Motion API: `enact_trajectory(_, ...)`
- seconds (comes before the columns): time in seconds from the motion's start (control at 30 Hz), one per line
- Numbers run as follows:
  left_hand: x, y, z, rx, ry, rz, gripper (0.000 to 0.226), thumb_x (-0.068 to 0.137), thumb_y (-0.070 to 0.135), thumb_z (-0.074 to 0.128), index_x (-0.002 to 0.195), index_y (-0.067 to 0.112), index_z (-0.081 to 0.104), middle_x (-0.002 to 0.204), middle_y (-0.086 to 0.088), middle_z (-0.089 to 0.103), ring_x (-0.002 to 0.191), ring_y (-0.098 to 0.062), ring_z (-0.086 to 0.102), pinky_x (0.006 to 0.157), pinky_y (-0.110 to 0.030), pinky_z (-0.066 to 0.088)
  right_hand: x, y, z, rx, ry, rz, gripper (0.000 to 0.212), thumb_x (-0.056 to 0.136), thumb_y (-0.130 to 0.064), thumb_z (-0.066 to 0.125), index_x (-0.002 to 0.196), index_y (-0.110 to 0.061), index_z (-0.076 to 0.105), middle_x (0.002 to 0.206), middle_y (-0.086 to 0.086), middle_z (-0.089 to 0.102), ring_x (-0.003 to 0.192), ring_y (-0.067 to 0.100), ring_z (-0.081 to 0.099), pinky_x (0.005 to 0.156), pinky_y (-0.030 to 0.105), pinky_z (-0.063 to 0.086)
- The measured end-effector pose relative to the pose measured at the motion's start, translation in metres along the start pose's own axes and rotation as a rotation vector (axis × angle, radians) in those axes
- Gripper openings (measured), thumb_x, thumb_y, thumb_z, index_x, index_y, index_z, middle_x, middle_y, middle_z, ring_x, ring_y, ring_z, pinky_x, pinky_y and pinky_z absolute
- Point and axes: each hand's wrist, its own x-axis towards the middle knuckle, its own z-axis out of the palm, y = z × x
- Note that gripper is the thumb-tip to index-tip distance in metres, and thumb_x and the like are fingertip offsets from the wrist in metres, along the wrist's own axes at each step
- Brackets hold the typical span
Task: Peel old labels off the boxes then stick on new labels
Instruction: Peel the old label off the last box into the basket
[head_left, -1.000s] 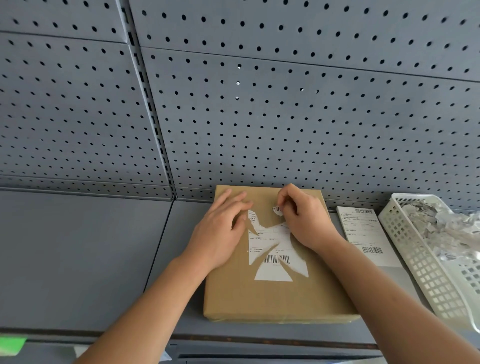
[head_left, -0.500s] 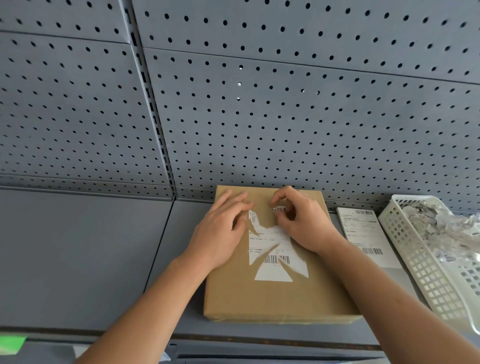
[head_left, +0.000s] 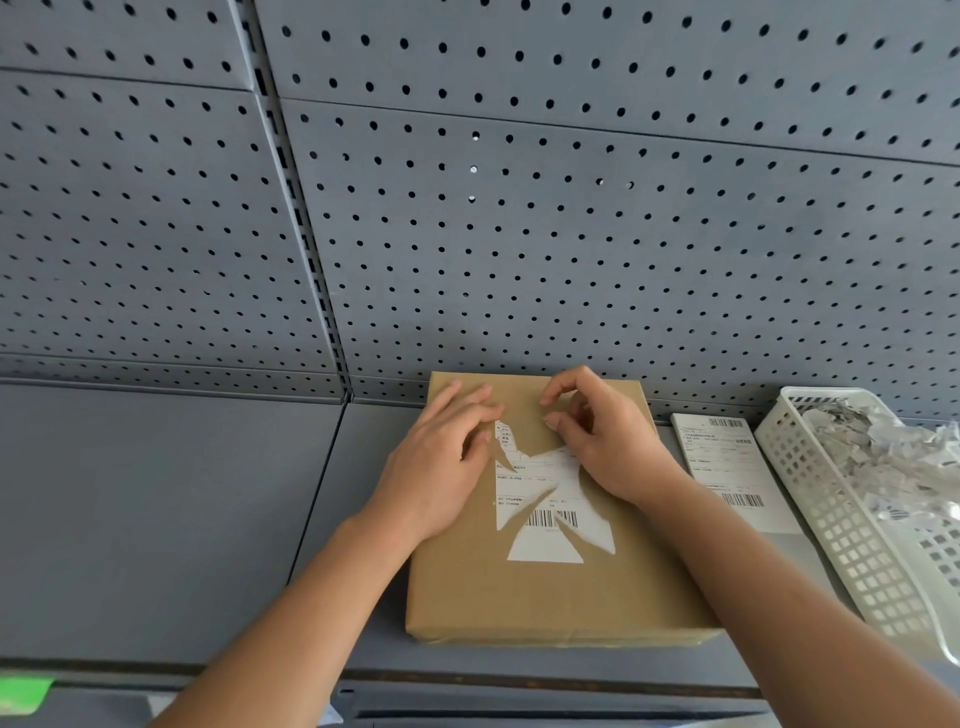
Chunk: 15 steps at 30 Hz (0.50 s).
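Note:
A flat brown cardboard box (head_left: 545, 597) lies on the grey shelf in front of me. Its old white label (head_left: 540, 493) is torn into a ragged shape, with a barcode left near its lower part. My left hand (head_left: 441, 467) presses flat on the box, its straight fingers along the label's left edge. My right hand (head_left: 602, 441) sits over the label's upper right, thumb and curled fingers pinched together above the torn edge. The small label scrap it pinches is mostly hidden by the fingers.
A sheet of new labels (head_left: 727, 467) lies on the shelf just right of the box. Further right stands a white plastic basket (head_left: 852, 545) holding several crumpled label scraps. A grey pegboard wall (head_left: 519, 234) rises directly behind the box.
My right hand has lifted slightly away from the label, and the barcode scrap between its fingertips no longer shows clearly. My left hand stays pressed on the box.

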Motion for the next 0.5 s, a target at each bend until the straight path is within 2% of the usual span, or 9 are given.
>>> enact_trajectory(0.1, 0.0006, -0.0003, 0.0002, 0.005, -0.001, -0.001, 0.033, 0.106, 0.030, 0.045, 0.136, 0.039, 0.056, 0.154, 0.035, 0.032, 0.149, 0.012, 0.004, 0.116, -0.042, 0.032, 0.0007, -0.0007, 0.0038, -0.059, -0.021, -0.017, 0.013, 0.093, -0.007, 0.063, 0.099, -0.018, 0.059, 0.073, -0.018, 0.048, 0.070, -0.002, 0.052, 0.064, 0.011, 0.039)
enact_trajectory(0.17, 0.0004, -0.0004, 0.0003, 0.007, -0.004, -0.002, 0.033, 0.106, 0.030, 0.044, 0.137, 0.039, 0.056, 0.154, 0.035, 0.031, 0.149, 0.012, 0.004, 0.116, -0.043, 0.033, 0.0023, 0.0002, 0.0054, -0.087, -0.009, -0.028, 0.013, 0.093, -0.004, 0.061, 0.096, -0.016, 0.058, 0.072, -0.018, 0.049, 0.073, -0.006, 0.053, 0.063, 0.012, 0.038)
enact_trajectory(0.33, 0.0007, 0.0004, 0.0002, 0.007, -0.009, -0.007, 0.034, 0.106, 0.031, 0.044, 0.137, 0.040, 0.055, 0.154, 0.036, 0.031, 0.148, 0.013, 0.003, 0.117, -0.045, 0.032, 0.0052, 0.0047, 0.0098, -0.168, -0.022, -0.058, 0.022, 0.094, 0.001, 0.051, 0.096, -0.020, 0.049, 0.077, -0.011, 0.058, 0.072, 0.010, 0.053, 0.065, 0.033, 0.045)
enact_trajectory(0.5, 0.0000, 0.0005, 0.0002, 0.006, -0.011, -0.007, 0.033, 0.107, 0.031, 0.044, 0.136, 0.040, 0.055, 0.154, 0.037, 0.030, 0.148, 0.014, 0.002, 0.116, -0.041, 0.030, 0.0011, 0.0079, 0.0058, -0.077, 0.007, -0.021, 0.019, 0.097, 0.001, 0.048, 0.097, -0.018, 0.048, 0.084, -0.005, 0.059, 0.076, 0.011, 0.055, 0.069, 0.034, 0.047)
